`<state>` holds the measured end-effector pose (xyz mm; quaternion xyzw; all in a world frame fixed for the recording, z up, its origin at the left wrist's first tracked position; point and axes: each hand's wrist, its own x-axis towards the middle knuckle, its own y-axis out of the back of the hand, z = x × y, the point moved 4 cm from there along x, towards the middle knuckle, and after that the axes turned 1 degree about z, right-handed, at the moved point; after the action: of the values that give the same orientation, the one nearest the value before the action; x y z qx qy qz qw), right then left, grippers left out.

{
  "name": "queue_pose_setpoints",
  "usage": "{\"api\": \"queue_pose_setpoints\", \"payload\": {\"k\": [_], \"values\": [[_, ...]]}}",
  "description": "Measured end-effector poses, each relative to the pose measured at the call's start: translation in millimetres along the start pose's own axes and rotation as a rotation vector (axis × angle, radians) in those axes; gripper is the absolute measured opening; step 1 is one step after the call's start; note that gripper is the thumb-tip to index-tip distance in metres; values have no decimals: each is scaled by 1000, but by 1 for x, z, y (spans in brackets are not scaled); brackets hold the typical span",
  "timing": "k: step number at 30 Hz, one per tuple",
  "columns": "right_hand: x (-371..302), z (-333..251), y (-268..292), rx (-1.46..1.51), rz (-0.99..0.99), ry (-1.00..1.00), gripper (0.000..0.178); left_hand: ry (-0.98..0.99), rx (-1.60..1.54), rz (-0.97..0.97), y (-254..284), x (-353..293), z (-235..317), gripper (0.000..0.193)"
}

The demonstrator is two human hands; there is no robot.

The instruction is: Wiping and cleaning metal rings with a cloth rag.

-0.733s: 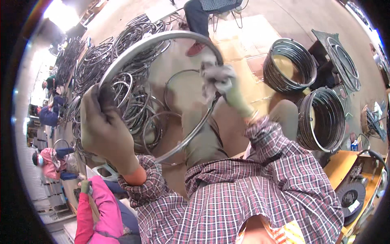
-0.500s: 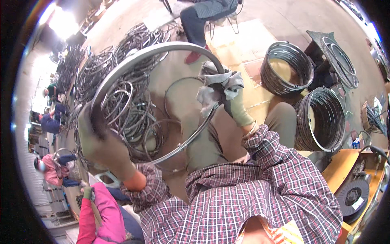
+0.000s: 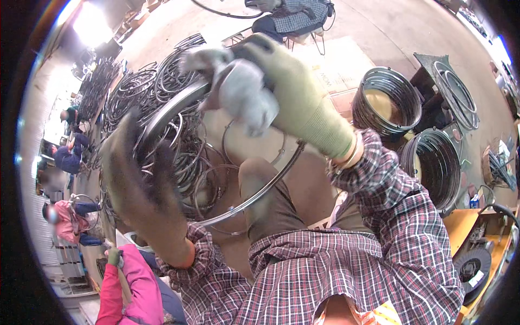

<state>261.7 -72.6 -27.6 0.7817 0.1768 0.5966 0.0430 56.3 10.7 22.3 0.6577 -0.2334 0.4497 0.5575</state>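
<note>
A metal wheel rim point(image 3: 246, 203) stands tilted in front of me, above my knees. At its left side my left hand point(image 3: 143, 173), in a dark-palmed greenish glove and smeared by motion, is closed around it. My right hand point(image 3: 287, 81), in a matching glove, grips a crumpled grey rag point(image 3: 238, 92) at the rim's upper part. The rag and the glove cover a stretch of the rim there.
A tangled heap of rims point(image 3: 179, 130) lies ahead to the left. Two neat rim stacks point(image 3: 387, 103) stand at right, near an orange wooden box point(image 3: 460, 227) holding a dark spool point(image 3: 471, 268). A co-worker in pink point(image 3: 138, 276) sits close at left; another person point(image 3: 298, 19) sits ahead.
My right hand has moved with the rag up and leftward along the rim, from its right side to the top. The left hand has stayed at the rim's left side.
</note>
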Motion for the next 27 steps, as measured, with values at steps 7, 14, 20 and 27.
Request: {"api": "queue_pose_setpoints", "payload": {"k": [7,14,20,27], "values": [[-76,40,-25,350,-123,-537,33,293,231,57,4,-23,-40,22],[-113,67,-20,173,-217,-506,31,348,300,42,-10,-14,-44,23],[1,-6,-18,-213,-80,8,55,180,116,162,-22,-7,-11,22],[-215,85,-41,264,103,-280,16,115,403,132,-4,-13,-23,34]]}}
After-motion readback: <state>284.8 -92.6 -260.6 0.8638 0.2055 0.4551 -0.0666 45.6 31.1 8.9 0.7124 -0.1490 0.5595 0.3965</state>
